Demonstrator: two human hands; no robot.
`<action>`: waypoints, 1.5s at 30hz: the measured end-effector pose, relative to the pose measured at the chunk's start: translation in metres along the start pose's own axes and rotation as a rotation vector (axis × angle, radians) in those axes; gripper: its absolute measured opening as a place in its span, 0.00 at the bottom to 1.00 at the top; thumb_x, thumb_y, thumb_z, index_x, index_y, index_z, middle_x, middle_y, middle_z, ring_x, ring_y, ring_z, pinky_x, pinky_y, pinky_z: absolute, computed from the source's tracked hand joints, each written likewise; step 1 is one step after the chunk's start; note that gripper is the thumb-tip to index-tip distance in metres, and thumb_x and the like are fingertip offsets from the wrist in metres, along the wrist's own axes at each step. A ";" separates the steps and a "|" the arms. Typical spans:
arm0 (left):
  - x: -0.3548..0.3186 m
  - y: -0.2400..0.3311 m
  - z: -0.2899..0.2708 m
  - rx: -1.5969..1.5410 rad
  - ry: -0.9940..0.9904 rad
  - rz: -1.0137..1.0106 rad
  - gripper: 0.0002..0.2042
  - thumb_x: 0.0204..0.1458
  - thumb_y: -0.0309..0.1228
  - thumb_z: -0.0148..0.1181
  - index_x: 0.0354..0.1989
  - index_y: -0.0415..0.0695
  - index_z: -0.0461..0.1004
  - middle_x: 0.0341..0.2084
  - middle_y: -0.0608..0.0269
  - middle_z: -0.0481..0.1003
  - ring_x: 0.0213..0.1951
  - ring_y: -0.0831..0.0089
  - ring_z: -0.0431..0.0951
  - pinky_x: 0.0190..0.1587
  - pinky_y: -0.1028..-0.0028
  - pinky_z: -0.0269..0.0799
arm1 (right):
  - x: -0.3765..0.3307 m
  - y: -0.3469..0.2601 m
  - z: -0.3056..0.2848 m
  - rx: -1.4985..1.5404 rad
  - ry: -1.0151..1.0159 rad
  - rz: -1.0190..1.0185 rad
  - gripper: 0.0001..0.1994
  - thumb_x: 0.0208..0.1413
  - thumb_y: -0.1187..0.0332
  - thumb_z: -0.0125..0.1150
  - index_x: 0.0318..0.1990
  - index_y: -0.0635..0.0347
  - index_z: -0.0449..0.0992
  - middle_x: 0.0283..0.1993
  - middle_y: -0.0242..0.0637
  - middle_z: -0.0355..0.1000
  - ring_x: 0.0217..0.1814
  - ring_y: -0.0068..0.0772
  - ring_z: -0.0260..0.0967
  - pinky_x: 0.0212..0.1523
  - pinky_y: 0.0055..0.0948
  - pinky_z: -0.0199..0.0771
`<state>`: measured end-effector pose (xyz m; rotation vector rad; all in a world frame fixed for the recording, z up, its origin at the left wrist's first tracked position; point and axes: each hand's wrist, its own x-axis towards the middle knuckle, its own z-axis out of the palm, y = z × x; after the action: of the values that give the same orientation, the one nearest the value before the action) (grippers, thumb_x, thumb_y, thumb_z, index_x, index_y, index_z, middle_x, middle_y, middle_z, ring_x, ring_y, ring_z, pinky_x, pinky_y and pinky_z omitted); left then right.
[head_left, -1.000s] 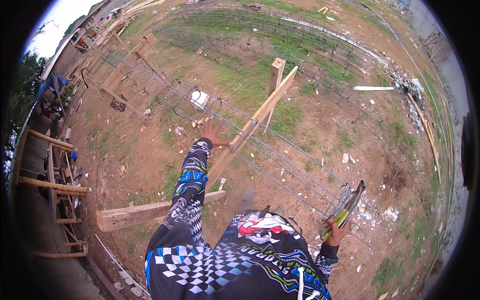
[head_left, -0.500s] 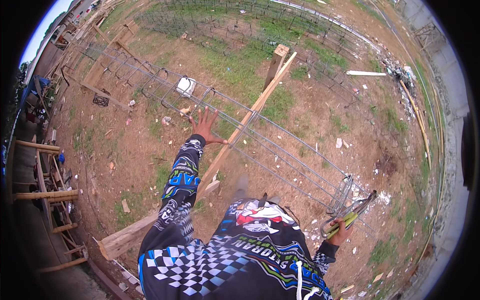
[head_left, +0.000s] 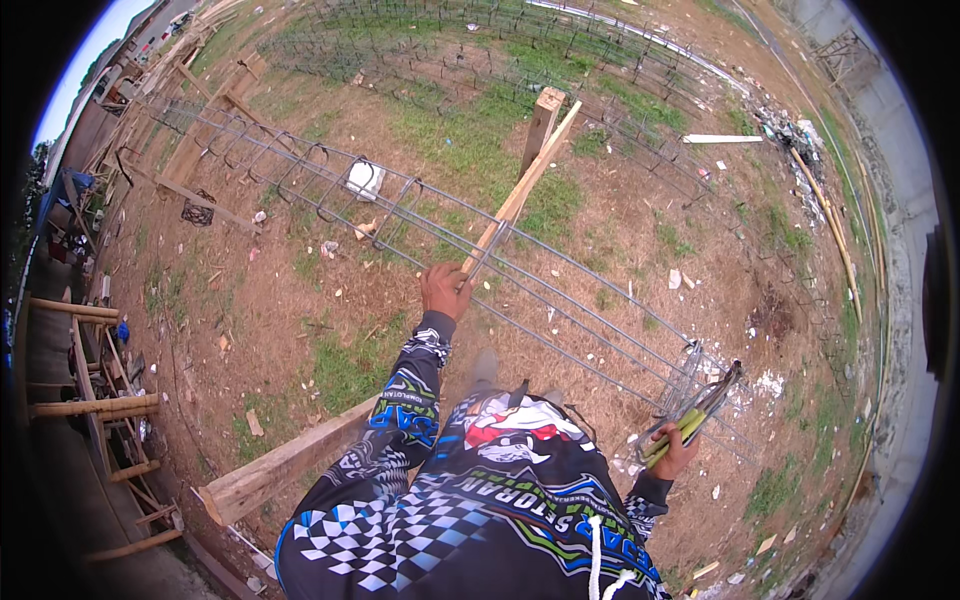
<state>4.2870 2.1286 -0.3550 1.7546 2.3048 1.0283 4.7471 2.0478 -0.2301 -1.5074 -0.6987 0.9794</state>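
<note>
A long rebar cage (head_left: 575, 291) of thin steel bars with square stirrups runs from upper left to lower right, resting across a slanting wooden batten (head_left: 519, 198). My left hand (head_left: 446, 290) is closed where the batten passes under the cage's near bar; its fingers look wrapped round the batten, though they partly hide the contact. In my right hand (head_left: 677, 452), at the cage's near right end, is a two-handled tool (head_left: 700, 412) with yellow-green grips and a dark head. Several stirrups (head_left: 682, 385) are bunched beside it. The tool's jaws are too small to make out.
A wooden post (head_left: 541, 128) stands at the batten's far end. A thick timber beam (head_left: 290, 462) lies near my left arm. A white block (head_left: 365, 180) shows behind the cage. More rebar cages (head_left: 400, 45) lie on the far grass. A concrete wall (head_left: 915, 240) bounds the right.
My left hand was spread open over the cage's bars; it has moved right and closed at the batten. My right hand still holds the tool, with its head slightly shifted.
</note>
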 end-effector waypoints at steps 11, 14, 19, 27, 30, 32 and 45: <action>0.048 0.001 -0.027 0.013 -0.198 -0.357 0.15 0.48 0.39 0.60 0.38 0.41 0.77 0.28 0.49 0.77 0.31 0.55 0.78 0.36 0.60 0.72 | -0.007 -0.006 0.005 0.019 -0.015 -0.028 0.15 0.42 0.75 0.58 0.40 0.67 0.66 0.23 0.38 0.68 0.17 0.27 0.65 0.19 0.23 0.66; 0.077 0.004 -0.023 -0.047 -0.500 -0.350 0.18 0.50 0.39 0.57 0.43 0.40 0.75 0.25 0.50 0.77 0.25 0.60 0.78 0.31 0.63 0.73 | -0.008 -0.001 0.006 0.039 -0.005 0.002 0.16 0.43 0.75 0.57 0.41 0.67 0.65 0.23 0.38 0.68 0.17 0.27 0.64 0.19 0.23 0.66; 0.104 0.012 -0.003 -0.607 -0.791 -0.626 0.15 0.51 0.36 0.55 0.41 0.38 0.74 0.22 0.58 0.77 0.13 0.73 0.71 0.18 0.72 0.68 | -0.007 0.007 0.012 0.038 -0.047 0.021 0.16 0.43 0.77 0.55 0.42 0.67 0.64 0.22 0.38 0.67 0.17 0.27 0.64 0.19 0.23 0.66; 0.077 -0.014 0.008 -0.686 -0.313 -0.485 0.16 0.56 0.39 0.54 0.26 0.38 0.74 0.09 0.72 0.60 0.12 0.81 0.56 0.16 0.75 0.47 | -0.018 0.007 0.033 0.012 -0.022 0.010 0.13 0.43 0.77 0.54 0.39 0.67 0.65 0.22 0.38 0.67 0.17 0.27 0.64 0.20 0.23 0.66; 0.075 -0.006 0.005 -0.459 -0.222 -0.330 0.17 0.56 0.39 0.54 0.25 0.37 0.77 0.10 0.68 0.64 0.15 0.79 0.62 0.21 0.73 0.56 | -0.022 0.001 0.040 0.019 -0.040 0.027 0.12 0.43 0.76 0.55 0.38 0.66 0.66 0.22 0.37 0.68 0.17 0.26 0.65 0.19 0.23 0.67; 0.079 0.000 -0.003 -0.429 -0.203 -0.330 0.17 0.56 0.39 0.54 0.26 0.37 0.78 0.10 0.67 0.65 0.16 0.78 0.64 0.21 0.72 0.58 | -0.022 -0.002 0.042 0.003 -0.044 0.024 0.12 0.44 0.75 0.55 0.38 0.66 0.66 0.22 0.38 0.68 0.17 0.27 0.65 0.20 0.23 0.68; 0.092 -0.020 -0.026 -0.365 -0.135 -0.438 0.18 0.56 0.41 0.54 0.28 0.37 0.79 0.14 0.60 0.70 0.20 0.72 0.69 0.26 0.70 0.62 | -0.028 -0.004 0.042 -0.004 -0.023 0.015 0.11 0.44 0.74 0.56 0.37 0.64 0.67 0.22 0.36 0.68 0.16 0.26 0.66 0.19 0.23 0.68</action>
<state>4.2268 2.1947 -0.3151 1.0871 2.1111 1.1112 4.6974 2.0449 -0.2212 -1.5093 -0.7073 1.0087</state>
